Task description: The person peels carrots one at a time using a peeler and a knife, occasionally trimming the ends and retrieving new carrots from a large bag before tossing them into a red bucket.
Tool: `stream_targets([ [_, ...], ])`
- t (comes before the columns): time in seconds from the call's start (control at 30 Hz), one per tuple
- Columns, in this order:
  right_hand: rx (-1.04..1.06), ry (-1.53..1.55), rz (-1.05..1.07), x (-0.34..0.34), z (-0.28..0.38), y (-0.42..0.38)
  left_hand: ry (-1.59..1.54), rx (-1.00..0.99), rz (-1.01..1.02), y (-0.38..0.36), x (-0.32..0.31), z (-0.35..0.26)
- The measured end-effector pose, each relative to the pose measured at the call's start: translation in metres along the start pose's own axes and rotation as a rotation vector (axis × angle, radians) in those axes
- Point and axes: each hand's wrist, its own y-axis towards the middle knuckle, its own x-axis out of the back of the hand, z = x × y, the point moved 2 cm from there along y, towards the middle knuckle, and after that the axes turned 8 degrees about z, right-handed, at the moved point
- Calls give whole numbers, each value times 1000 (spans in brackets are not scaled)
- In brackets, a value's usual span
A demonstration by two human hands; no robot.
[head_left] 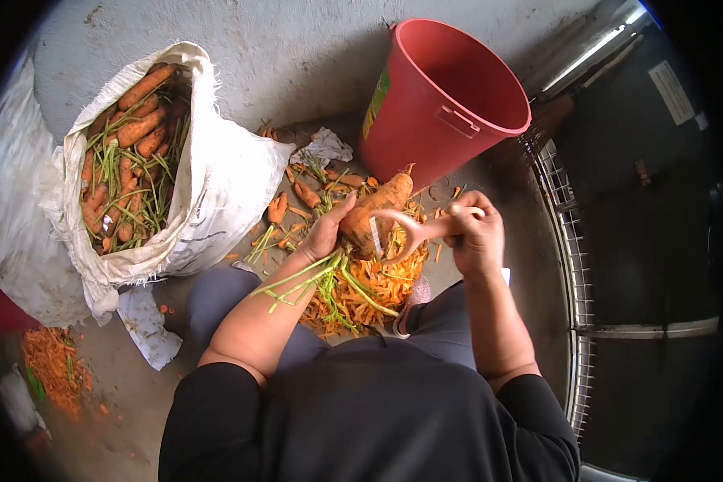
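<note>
A thick carrot (393, 195) with green stalks (329, 277) at its near end is gripped in my left hand (326, 230), tilted up and to the right. The carrot's skin looks brown and dirty. My right hand (475, 233) is closed around the handle of a pinkish Y-shaped peeler (414, 231). The peeler's blade lies against the carrot's right side, near its stalk end. Below both hands, a heap of orange peelings (394, 281) covers the floor between my legs.
A white woven sack (237, 173) of carrots and stalks stands at left. A red bucket (386, 120) stands ahead, its visible inside bare. Loose carrots (305, 193) lie between them. More shavings (52, 365) lie at far left. A dark panel with a wire-grid edge (566, 233) borders the right.
</note>
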Motion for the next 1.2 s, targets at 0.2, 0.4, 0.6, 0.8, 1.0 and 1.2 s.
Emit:
stream_targets([
  [0.2,138,-513,24,-29,-32,27,-9,63,-67,1,10,10],
  [0.4,11,-574,56,5,-64,58,146,116,-189,4,15,10],
  [0.6,95,-710,-464,115,-31,99,158,114,-73,-5,9,3],
  [0.8,-10,-405,-100,23,-30,60,-18,160,-119,-2,10,11],
  [1.0,135,-1121,-19,-34,-37,41,41,68,-170,-6,29,21],
  [1.2,-145,-1274,-9,-32,-37,51,75,120,-229,-4,20,13],
])
